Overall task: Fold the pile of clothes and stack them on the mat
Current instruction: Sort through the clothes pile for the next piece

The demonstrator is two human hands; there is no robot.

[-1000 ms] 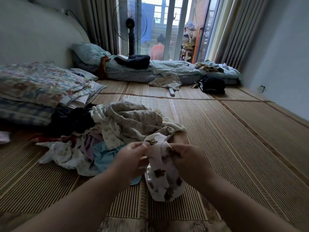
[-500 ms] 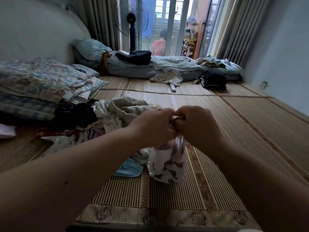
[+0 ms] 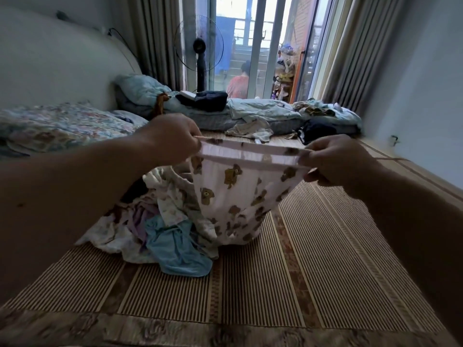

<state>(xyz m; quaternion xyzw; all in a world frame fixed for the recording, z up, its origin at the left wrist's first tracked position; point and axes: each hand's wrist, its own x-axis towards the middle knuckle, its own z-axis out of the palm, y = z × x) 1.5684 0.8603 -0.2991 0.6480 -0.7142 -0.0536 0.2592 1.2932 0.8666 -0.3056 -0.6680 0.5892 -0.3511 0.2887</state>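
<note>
I'm holding the bear-print garment (image 3: pixel 233 196) up over the mat (image 3: pixel 313 271), its waistband stretched flat between my left hand (image 3: pixel 172 139) and right hand (image 3: pixel 335 161), fingers (image 3: pixel 322 147) pinched on each end. The pile (image 3: pixel 160 221) lies jumbled just behind it. No folded stack in sight, so I'd say nearly everything's left to do.

Dim room, pale wall (image 3: pixel 62 58) at left, blue-grey wall (image 3: pixel 426 83) at right, grey curtains (image 3: pixel 155 38) flanking a sliding glass door (image 3: pixel 260 46) — daylight behind it, standing fan (image 3: pixel 199 46) before the glass, low mattress (image 3: pixel 215 121) heaped with bedding along the far side, striped woven mat (image 3: pixel 325 271) underfoot.
</note>
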